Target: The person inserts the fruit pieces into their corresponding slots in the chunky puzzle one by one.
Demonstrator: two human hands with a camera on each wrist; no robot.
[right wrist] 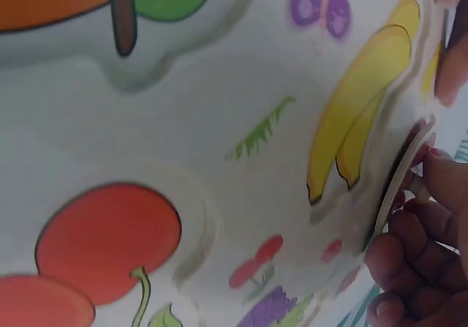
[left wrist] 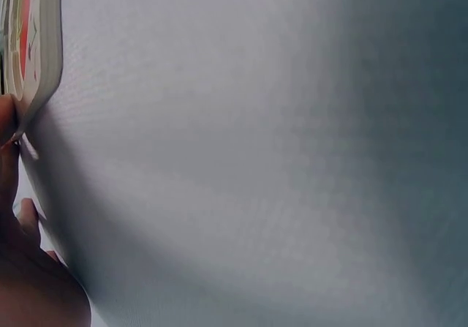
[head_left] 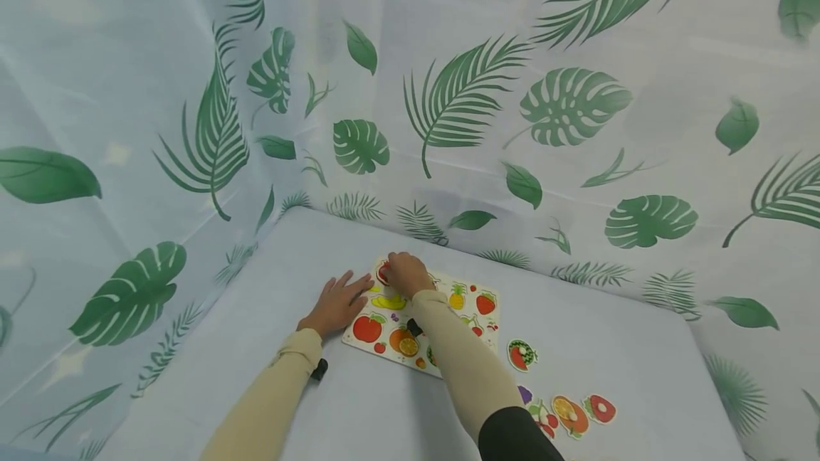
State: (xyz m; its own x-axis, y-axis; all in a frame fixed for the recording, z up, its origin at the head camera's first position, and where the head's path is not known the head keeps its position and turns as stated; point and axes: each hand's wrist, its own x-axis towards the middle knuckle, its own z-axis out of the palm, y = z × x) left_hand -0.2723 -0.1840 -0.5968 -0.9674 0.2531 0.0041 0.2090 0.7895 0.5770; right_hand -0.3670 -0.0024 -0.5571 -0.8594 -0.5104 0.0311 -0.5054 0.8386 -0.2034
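A white wooden fruit puzzle board [head_left: 350, 337] lies on the table, with bananas [right wrist: 358, 115], an apple [head_left: 367, 329] and an orange [head_left: 403, 341] among its pictures. At its far left corner my right hand [head_left: 410, 274] pinches a red fruit puzzle piece [right wrist: 398, 184] by its small knob. That piece stands tilted and edge-on in the right wrist view, close over the board; which fruit it shows, I cannot tell. My left hand [head_left: 336, 303] rests with spread fingers at the board's left edge. Only part of this hand [left wrist: 36, 287] shows in the left wrist view.
Loose knobbed pieces lie right of the board: a watermelon [head_left: 521, 355], an orange [head_left: 570, 415], a red fruit [head_left: 600, 409] and others partly behind my right sleeve [head_left: 470, 361]. The white table [head_left: 615, 347] meets a leaf-print curtain [head_left: 448, 91] at the back and left.
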